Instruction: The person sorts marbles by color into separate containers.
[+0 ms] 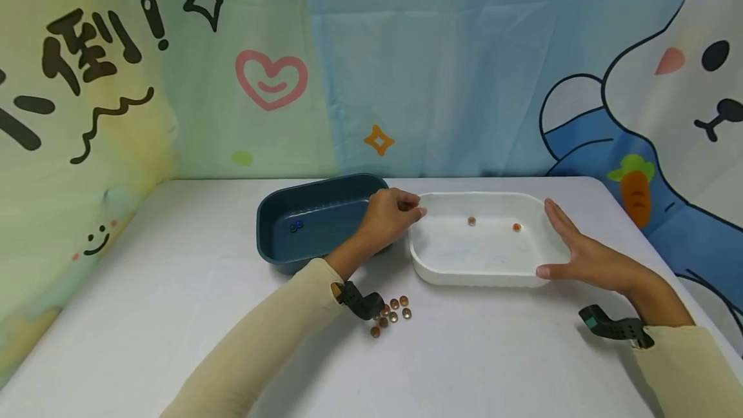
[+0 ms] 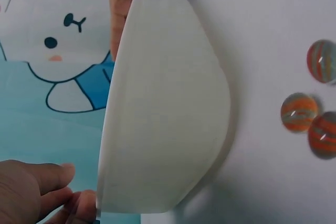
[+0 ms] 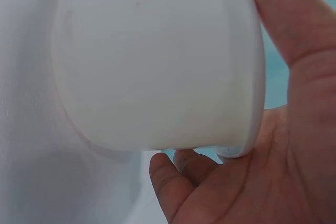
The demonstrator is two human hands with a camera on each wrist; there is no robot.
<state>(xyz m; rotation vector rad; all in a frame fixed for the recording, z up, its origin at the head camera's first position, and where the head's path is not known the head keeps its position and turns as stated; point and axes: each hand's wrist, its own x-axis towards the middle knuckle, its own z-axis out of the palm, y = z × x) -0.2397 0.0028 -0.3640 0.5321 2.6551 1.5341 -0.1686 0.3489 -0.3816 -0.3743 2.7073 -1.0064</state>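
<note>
A white oblong basin [image 1: 484,277] stands on the table with two orange glass marbles, one near its middle [image 1: 472,221] and one to the right [image 1: 516,228]. My left hand [image 1: 390,213] pinches its left rim; in the left wrist view those fingertips [image 2: 84,208] meet the rim's edge. Round the basin's right end my right hand [image 1: 586,255] grips, thumb at the front corner and fingers at the far side. The right wrist view shows the basin's outer wall [image 3: 157,72] close against the palm.
Left of the white basin is a dark blue basin [image 1: 273,237] holding two blue marbles [image 1: 297,226]. Several striped glass marbles [image 1: 395,304] lie on the white table [image 1: 493,353] below the left wrist. A printed cloth [image 1: 435,82] hangs behind.
</note>
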